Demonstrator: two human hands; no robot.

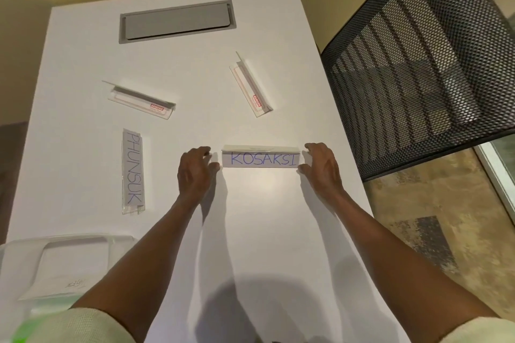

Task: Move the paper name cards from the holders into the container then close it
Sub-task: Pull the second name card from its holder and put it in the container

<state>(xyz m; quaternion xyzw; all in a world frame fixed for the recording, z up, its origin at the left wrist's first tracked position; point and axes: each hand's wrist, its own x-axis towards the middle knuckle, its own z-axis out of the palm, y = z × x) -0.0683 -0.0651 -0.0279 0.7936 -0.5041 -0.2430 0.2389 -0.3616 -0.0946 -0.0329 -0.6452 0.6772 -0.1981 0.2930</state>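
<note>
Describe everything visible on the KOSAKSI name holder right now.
The KOSAKSI holder is a clear plastic tent-shaped stand, upright on the white table, holding a white paper card lettered in blue ink. The right hand touches its right end; the left hand sits just off its left end.

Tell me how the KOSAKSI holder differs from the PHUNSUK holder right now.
The KOSAKSI holder lies crosswise in front of the person, its text upright to the camera; the PHUNSUK holder runs front to back, its text sideways. The right hand touches the KOSAKSI holder's end, with the left hand near the other end; the PHUNSUK holder sits untouched. Both are clear holders with handwritten paper cards inside.
</note>
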